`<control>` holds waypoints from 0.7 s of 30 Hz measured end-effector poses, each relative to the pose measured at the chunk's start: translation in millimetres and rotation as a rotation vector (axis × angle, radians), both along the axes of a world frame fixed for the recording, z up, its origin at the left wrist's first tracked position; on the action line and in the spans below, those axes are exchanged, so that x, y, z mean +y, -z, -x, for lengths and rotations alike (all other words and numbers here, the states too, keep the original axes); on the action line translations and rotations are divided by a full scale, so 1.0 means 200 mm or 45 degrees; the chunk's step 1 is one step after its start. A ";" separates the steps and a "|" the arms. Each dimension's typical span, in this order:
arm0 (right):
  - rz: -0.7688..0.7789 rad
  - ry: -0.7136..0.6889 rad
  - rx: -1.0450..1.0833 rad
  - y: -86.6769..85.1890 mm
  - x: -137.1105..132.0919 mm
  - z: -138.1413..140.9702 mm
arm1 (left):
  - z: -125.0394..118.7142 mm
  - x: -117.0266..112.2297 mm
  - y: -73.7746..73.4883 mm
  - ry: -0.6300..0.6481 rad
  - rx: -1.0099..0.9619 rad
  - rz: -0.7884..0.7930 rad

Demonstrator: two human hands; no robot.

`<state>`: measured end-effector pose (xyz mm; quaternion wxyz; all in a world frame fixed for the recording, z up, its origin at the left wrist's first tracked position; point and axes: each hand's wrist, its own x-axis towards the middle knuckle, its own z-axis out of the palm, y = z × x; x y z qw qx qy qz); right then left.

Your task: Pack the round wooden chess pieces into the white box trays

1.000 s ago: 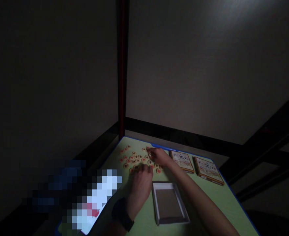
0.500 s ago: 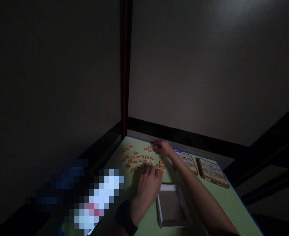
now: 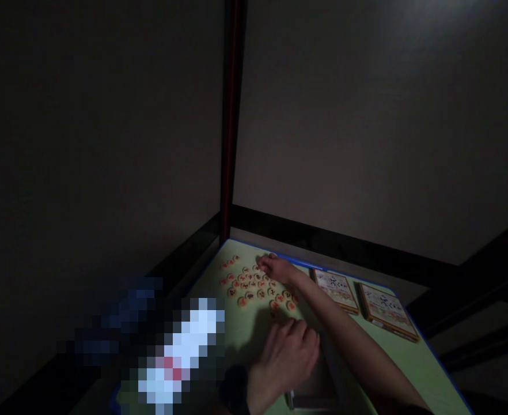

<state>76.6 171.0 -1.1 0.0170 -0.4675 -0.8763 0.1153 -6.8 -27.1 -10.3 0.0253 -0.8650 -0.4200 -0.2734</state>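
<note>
Round xiangqi pieces (image 3: pixel 253 284) with red and black characters lie in a loose cluster on the light green table (image 3: pixel 237 328). At the far side of the cluster my right hand (image 3: pixel 276 268) is closed, its fingertips down at a xiangqi piece (image 3: pixel 256 268). My left hand (image 3: pixel 289 353), with a dark band at the wrist, is over a shallow open box (image 3: pixel 314 383) with pale edges. Its fingers are curled, and what they hold, if anything, is hidden. This hand and my right forearm cover much of the box.
Two flat boxes with printed lids, a nearer one (image 3: pixel 335 290) and one farther right (image 3: pixel 387 311), lie right of my right forearm. Walls stand close behind the table and to the left. A bright blurred patch (image 3: pixel 185 351) is at the left edge.
My left hand has moved from the near edge of the pieces back and right, over the open box. My right hand has shifted left among the far pieces. The view has turned slightly left.
</note>
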 end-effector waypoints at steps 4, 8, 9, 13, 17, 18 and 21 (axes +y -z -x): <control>-0.005 -0.055 0.010 -0.05 0.07 0.04 | -0.01 0.00 0.01 0.015 0.002 0.024; -0.104 -0.071 0.080 -0.09 0.15 0.13 | -0.02 0.00 0.01 0.007 0.012 0.082; -0.121 -0.102 0.105 -0.09 0.16 0.17 | -0.02 0.00 0.01 0.001 0.023 0.102; -0.156 -0.266 0.203 -0.05 0.15 0.38 | 0.00 0.02 -0.02 -0.015 0.081 0.262; -0.145 -0.456 0.240 -0.01 0.12 0.54 | 0.03 0.03 -0.05 -0.014 0.089 0.385; -0.139 -0.488 0.238 0.00 0.12 0.57 | 0.03 0.03 -0.05 -0.014 0.086 0.394; -0.127 -0.542 0.226 0.02 0.09 0.59 | 0.03 0.03 -0.05 -0.022 0.076 0.395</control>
